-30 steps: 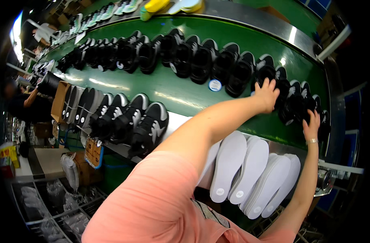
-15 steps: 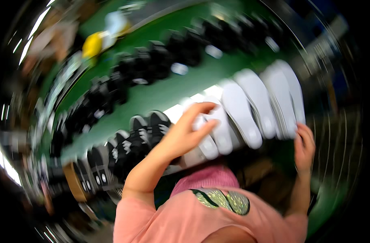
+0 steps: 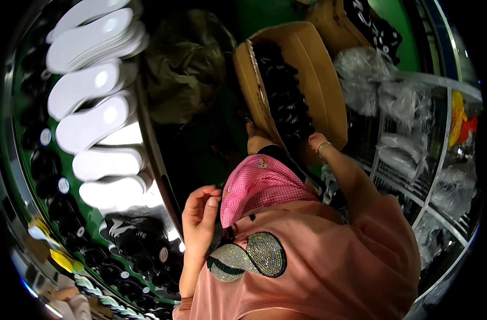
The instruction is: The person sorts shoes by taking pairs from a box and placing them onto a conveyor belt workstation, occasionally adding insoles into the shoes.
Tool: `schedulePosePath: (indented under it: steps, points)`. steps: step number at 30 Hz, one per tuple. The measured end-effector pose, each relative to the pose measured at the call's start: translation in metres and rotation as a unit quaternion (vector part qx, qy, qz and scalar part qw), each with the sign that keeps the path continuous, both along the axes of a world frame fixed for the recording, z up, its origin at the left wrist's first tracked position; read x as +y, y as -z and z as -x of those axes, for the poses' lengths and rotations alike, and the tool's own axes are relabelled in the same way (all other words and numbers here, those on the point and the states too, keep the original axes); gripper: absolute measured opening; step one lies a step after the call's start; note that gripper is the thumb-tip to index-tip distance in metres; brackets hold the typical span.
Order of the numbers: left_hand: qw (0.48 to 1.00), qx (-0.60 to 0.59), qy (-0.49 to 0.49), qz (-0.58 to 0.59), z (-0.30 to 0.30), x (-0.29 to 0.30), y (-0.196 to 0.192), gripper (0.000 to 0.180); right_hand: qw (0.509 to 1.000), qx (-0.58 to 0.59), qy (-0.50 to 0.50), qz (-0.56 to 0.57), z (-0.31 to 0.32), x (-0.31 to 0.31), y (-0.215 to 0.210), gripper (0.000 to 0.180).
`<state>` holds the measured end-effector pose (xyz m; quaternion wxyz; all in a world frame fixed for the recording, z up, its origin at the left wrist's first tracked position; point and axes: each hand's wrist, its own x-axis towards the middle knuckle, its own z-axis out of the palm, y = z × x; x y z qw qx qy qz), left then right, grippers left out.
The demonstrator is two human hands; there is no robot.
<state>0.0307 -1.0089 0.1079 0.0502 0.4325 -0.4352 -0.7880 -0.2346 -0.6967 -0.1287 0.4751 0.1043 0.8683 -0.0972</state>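
Note:
My left hand point(image 3: 201, 218) hangs loosely curled in front of my chest and holds nothing. It is beside a pink checked cloth point(image 3: 259, 186) and near the conveyor's metal edge point(image 3: 153, 154). My right hand point(image 3: 316, 141), with a thin bracelet on its wrist, reaches down to the edge of a tilted cardboard box point(image 3: 318, 69) filled with small black pieces point(image 3: 286, 96). Its fingers are partly hidden against the box, so I cannot tell whether they grip anything.
A green conveyor curves along the left, carrying white soles point(image 3: 89, 85) and, lower down, black shoes point(image 3: 131, 240). An olive bundle point(image 3: 185, 58) lies beside the box. Wire shelves with clear plastic bags point(image 3: 403, 101) stand at the right.
My view has swung away from the conveyor and down to the box. Both hands have left the belt: the left drew back to my chest, the right dropped to the box.

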Motion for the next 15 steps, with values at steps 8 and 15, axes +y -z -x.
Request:
schedulePosePath:
  steps: [8, 15]
  points:
    - [0.982, -0.108, 0.148, -0.039, 0.109, 0.035, 0.100, 0.021, 0.994, 0.040, -0.040, 0.091, 0.005, 0.033, 0.130, 0.024]
    - [0.942, -0.164, 0.268, 0.118, 0.213, 0.058, 0.247, 0.037, 0.651, -0.021, 0.708, 0.273, 0.057, 0.059, 0.287, 0.025]
